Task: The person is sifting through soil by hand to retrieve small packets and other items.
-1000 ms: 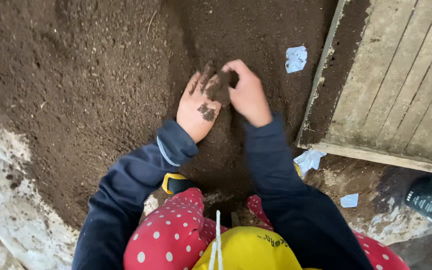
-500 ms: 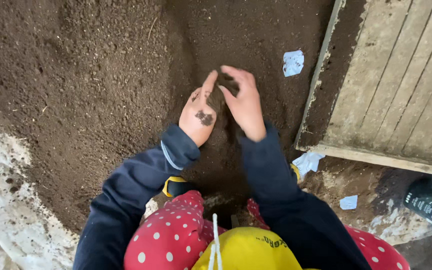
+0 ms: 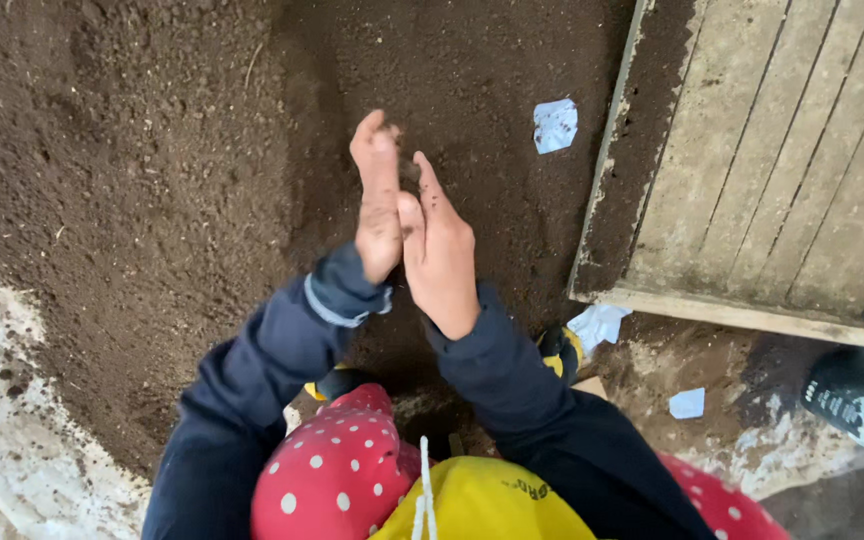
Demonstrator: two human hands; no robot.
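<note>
the left hand (image 3: 379, 205) and right hand (image 3: 439, 250), palms pressed flat together over the soil (image 3: 152, 150) heap with only crumbs between, may scatter grit onto sleeves if rubbed hard.

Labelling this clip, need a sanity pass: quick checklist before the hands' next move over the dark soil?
1. Both hands in view: ok. Left hand and right hand are raised above the dark brown loose soil.
2. Palms together: ok, pressed side by side.
3. Anything held between them: cannot tell, hidden.
4. Soil on skin: ok, dark specks on the fingers.
5. Crumpled pale blue paper scrap apart from hands: ok, lies on the soil.
6. Weathered wooden plank board out of the way: ok, off to the right.
</note>
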